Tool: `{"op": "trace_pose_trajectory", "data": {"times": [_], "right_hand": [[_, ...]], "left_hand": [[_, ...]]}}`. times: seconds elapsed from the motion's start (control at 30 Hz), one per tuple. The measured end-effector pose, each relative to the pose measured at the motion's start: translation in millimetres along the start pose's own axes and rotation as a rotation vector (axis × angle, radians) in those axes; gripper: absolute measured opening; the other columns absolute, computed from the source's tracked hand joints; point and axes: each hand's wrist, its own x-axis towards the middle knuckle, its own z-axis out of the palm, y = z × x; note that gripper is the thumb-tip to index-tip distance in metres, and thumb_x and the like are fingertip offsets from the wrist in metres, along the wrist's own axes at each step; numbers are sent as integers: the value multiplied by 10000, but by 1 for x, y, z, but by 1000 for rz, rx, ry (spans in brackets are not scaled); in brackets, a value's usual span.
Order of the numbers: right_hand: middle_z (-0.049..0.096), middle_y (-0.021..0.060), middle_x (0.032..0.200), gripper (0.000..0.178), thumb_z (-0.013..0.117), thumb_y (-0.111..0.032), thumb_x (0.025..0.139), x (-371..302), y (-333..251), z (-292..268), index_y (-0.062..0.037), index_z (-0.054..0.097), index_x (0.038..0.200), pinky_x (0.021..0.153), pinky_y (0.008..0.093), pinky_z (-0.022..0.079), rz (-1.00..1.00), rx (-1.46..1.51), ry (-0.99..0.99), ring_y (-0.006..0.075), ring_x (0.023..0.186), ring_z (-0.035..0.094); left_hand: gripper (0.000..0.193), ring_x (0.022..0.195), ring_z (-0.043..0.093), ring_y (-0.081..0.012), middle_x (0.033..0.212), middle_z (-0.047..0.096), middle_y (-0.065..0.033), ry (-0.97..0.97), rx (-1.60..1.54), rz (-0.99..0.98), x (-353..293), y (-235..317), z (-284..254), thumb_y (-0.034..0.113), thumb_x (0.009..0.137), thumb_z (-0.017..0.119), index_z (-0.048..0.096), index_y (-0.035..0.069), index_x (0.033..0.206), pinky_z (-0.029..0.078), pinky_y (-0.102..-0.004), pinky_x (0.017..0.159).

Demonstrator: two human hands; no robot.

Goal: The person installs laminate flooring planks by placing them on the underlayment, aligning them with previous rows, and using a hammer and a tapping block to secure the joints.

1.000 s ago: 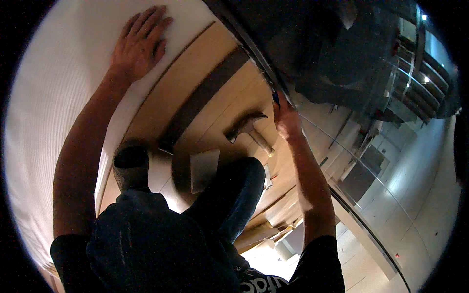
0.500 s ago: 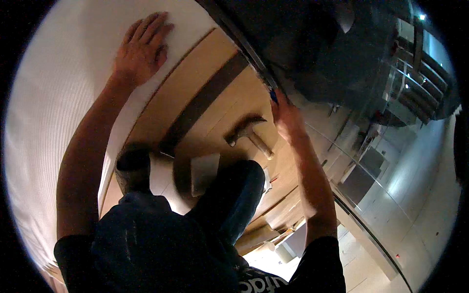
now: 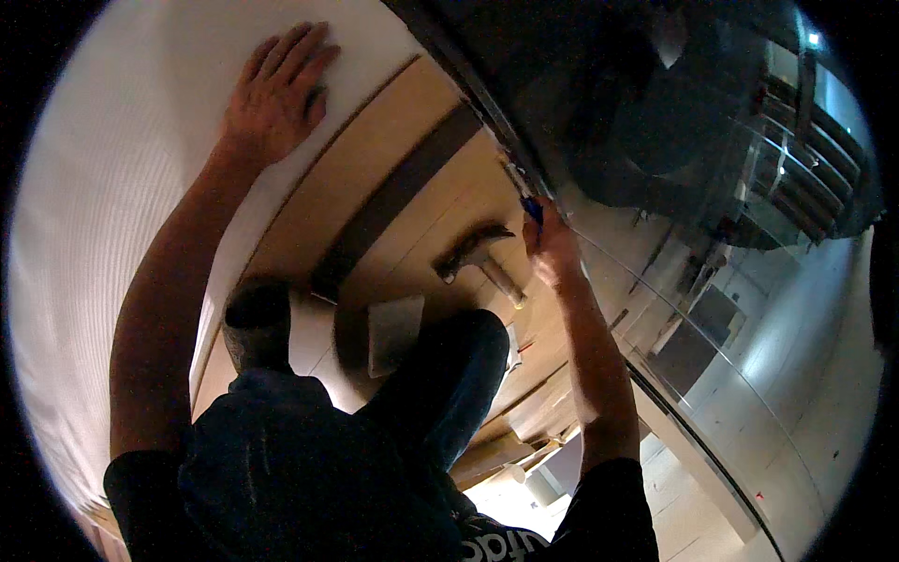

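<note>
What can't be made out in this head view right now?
- Blue tool, head view: its handle is mostly covered by the right grip.
- Left grip, head view: palm hidden behind the back of the hand.
- White item, head view: partly hidden by the bent knee.
- Dark surface, head view: cut off by the top edge, detail lost in shadow.

Blue-hndl tool (image 3: 533,208) in R hand (image 3: 554,248)

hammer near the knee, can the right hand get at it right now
Probably yes: the hammer lies close beside the right hand with nothing visible between them, though that hand would likely have to put down its blue tool first.
</note>
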Motion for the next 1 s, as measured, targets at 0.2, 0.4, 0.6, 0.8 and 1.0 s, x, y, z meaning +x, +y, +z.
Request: {"op": "trace_pose_trajectory", "data": {"times": [0.2, 0.4, 0.6, 0.8, 1.0], "right_hand": [[726, 185, 1039, 279, 653, -229, 966, 20, -2, 23, -97, 648, 1212, 806, 454, 587, -393, -138, 88, 376, 905, 706], [758, 93, 852, 249, 654, -132, 908, 89, -31, 23, -159, 714, 1148, 535, 378, 590, -601, -763, 371, 266, 646, 731], [737, 86, 808, 160, 650, -162, 872, 102, -18, 39, -135, 685, 1025, 527, 382, 588, -526, -873, 256, 241, 679, 742], [738, 92, 797, 117, 635, -181, 906, 105, -18, 43, -145, 690, 1003, 542, 406, 589, -443, -813, 218, 266, 673, 741], [751, 127, 854, 123, 653, -168, 974, 57, -21, 33, -101, 712, 1059, 616, 388, 595, -224, -159, 450, 319, 725, 741]], "left_hand": [[540, 1474, 402, -268, 1591, 437, -87, -17, -3, -5, -1, 0, 3, 218, 912, 634, 524, 150, 1436, 296, -469, 1239], [526, 1466, 407, -280, 1579, 447, -95, 12, -10, 0, 0, 2, 8, 219, 908, 628, 537, 147, 1422, 307, -475, 1231], [490, 1460, 414, -270, 1567, 460, -87, 16, -35, -2, 0, 6, 8, 221, 908, 630, 568, 143, 1388, 311, -472, 1228], [480, 1472, 401, -266, 1571, 456, -81, 8, -37, -21, 0, 5, 8, 227, 921, 625, 567, 142, 1389, 298, -471, 1234], [498, 1483, 386, -269, 1590, 436, -87, -31, -62, -23, -5, 6, 16, 224, 928, 619, 554, 144, 1415, 279, -478, 1242]]}}
